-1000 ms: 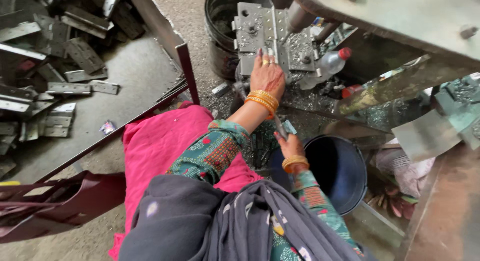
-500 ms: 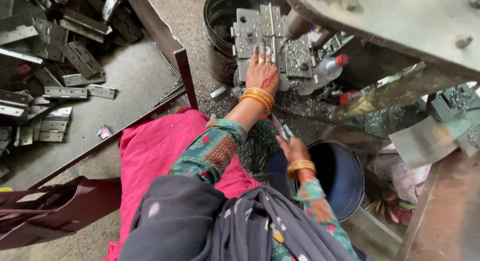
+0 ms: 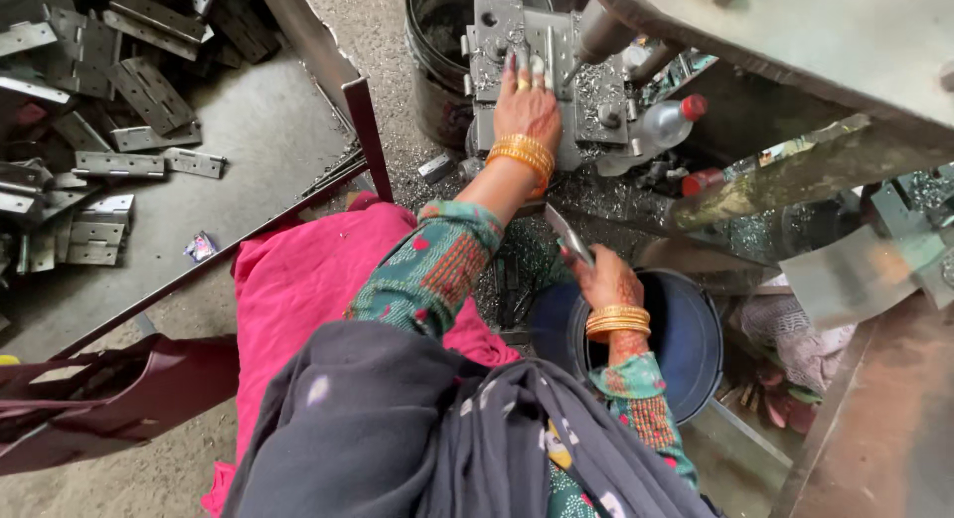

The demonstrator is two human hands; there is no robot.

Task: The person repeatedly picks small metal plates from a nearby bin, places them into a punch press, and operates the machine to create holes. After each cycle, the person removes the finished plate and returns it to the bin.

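Note:
My left hand [image 3: 527, 106], with gold bangles at the wrist, lies stretched out flat on the grey metal die block [image 3: 497, 41] of a press, fingertips on its top plate. Whether a piece sits under the fingers is hidden. My right hand [image 3: 604, 280], also bangled, is closed on a flat metal strip [image 3: 568, 235] that points up and left. It hovers over the rim of a dark blue bucket [image 3: 686, 329] near my lap.
A heap of grey metal hinge plates [image 3: 99, 131] lies on a tray at the left, bordered by a dark red frame bar [image 3: 358, 111]. A black bucket [image 3: 437, 71] stands behind the die. A plastic bottle with a red cap [image 3: 661, 126] lies among metal shavings. The machine body [image 3: 815, 51] overhangs the top right.
My left hand has slid forward from the near edge of the die block onto its top. My right hand has stayed over the blue bucket with the strip.

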